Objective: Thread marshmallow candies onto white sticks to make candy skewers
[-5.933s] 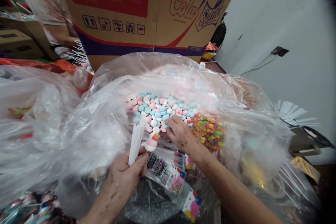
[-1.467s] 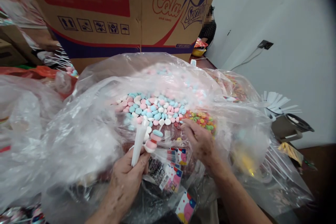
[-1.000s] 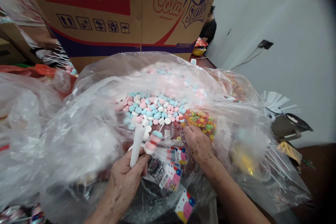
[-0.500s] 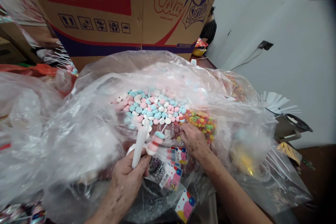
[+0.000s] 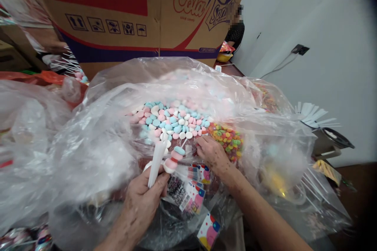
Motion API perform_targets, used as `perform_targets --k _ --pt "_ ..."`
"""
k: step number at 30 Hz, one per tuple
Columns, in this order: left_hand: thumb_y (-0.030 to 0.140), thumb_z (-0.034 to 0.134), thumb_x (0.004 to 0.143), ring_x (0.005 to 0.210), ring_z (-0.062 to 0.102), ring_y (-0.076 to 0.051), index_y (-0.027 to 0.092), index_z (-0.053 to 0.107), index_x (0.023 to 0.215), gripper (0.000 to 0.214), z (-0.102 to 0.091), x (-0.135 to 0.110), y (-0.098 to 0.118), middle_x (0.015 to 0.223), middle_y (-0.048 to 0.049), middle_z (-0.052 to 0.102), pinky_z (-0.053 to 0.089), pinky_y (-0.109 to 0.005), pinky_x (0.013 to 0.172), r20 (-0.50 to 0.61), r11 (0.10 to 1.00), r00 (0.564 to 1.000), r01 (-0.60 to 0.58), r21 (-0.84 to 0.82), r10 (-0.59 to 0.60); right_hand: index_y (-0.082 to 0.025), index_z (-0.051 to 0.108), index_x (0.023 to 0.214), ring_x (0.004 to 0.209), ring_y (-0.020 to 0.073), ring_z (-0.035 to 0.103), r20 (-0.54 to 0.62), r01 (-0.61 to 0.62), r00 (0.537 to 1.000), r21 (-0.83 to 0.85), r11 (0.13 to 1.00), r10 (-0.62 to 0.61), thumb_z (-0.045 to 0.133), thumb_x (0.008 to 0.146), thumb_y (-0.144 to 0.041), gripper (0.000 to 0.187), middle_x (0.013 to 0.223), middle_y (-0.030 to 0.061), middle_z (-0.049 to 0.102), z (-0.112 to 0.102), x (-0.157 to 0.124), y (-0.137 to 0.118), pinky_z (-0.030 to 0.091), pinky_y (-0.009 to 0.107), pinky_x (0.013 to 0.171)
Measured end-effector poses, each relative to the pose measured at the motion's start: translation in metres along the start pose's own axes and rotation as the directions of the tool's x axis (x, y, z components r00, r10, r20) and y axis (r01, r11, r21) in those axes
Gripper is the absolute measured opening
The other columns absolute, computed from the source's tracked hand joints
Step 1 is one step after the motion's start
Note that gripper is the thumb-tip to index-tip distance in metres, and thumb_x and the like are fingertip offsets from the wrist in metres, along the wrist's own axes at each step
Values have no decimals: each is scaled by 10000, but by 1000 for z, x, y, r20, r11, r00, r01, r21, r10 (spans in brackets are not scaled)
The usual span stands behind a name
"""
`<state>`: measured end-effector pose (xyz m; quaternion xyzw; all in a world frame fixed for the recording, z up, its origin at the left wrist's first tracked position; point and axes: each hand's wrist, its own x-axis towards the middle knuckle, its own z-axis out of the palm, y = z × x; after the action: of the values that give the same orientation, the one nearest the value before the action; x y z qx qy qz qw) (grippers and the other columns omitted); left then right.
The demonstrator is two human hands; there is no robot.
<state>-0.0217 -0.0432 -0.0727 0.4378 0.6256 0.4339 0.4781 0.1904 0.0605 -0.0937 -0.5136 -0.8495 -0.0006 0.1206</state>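
My left hand [image 5: 144,200] is closed round a white paper cone [image 5: 156,159] and a thin stick threaded with pink, white and blue candies [image 5: 174,159]. My right hand [image 5: 213,155] reaches into a big clear plastic bag [image 5: 97,141], its fingers curled in a pinch at the edge of the colourful ring candies [image 5: 228,139]. What the fingertips hold is hidden. A heap of pink, blue and white button candies [image 5: 171,119] lies just beyond both hands.
A large cardboard box [image 5: 141,11] marked Cola stands behind the bag. Printed wrappers [image 5: 188,194] lie under my hands. More plastic bags [image 5: 26,133] crowd the left. White sticks [image 5: 312,111] and a dark round appliance [image 5: 332,141] sit at right. Another person [image 5: 235,27] is far behind.
My right hand has drawn back from the ring candies toward the stick, fingers closing into a pinch. The left hand has kept its hold on cone and stick.
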Motion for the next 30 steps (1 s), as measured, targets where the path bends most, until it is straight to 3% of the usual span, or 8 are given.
perform_targets --k 13,15,17,19,20,22,25,30 --pt "431 644 766 403 393 -119 195 664 717 242 1 -1 -1 492 51 532 272 -225 387 9 999 1000 20 -49 -20 -180 612 772 849 199 606 -29 -35 999 144 989 40 519 787 -32 176 855 85 681 4 9 0 464 288 766" --pt "433 622 786 437 408 -131 194 686 734 252 0 0 -1 495 49 518 295 -227 422 33 1000 999 -8 -12 9 -180 617 811 769 171 614 -51 -74 994 273 959 92 517 814 -89 136 805 53 679 1 9 0 479 271 703" --pt "427 596 806 478 429 -140 200 670 679 270 -1 0 0 498 46 497 325 -230 466 76 997 996 -52 49 48 -183 620 841 646 137 600 -11 -154 979 610 777 202 553 825 -177 68 731 9 662 -5 7 -1 476 245 601" --pt "413 578 823 499 444 -144 210 624 608 298 -1 1 4 498 48 482 337 -230 491 121 990 989 -93 104 81 -180 632 823 569 113 582 116 -221 951 903 367 287 639 782 -243 75 690 -15 654 -11 5 -4 467 226 537" --pt "404 572 831 498 446 -143 215 601 581 315 -1 1 6 494 50 476 334 -228 491 134 987 987 -107 122 91 -176 644 802 563 108 584 180 -237 937 957 167 298 686 745 -254 105 694 -13 663 -14 4 -6 475 225 533" --pt "381 561 845 491 442 -141 220 570 545 341 -1 1 9 485 53 470 325 -227 487 141 981 984 -130 143 110 -171 671 776 593 107 605 245 -240 923 969 -55 296 750 690 -251 141 731 0 694 -19 2 -11 504 228 560" --pt "360 551 857 482 409 -136 223 587 569 321 0 1 10 480 62 457 326 -228 493 131 975 983 -152 160 132 -172 706 767 628 114 632 268 -230 919 960 -160 289 794 654 -246 161 766 17 727 -21 1 -16 535 236 593" --pt "360 546 867 483 409 -141 224 621 607 303 0 2 6 477 61 463 326 -234 492 135 967 982 -156 201 130 -190 748 816 652 124 656 250 -228 932 967 -111 262 791 691 -252 147 804 22 746 -14 -2 -15 556 260 645"
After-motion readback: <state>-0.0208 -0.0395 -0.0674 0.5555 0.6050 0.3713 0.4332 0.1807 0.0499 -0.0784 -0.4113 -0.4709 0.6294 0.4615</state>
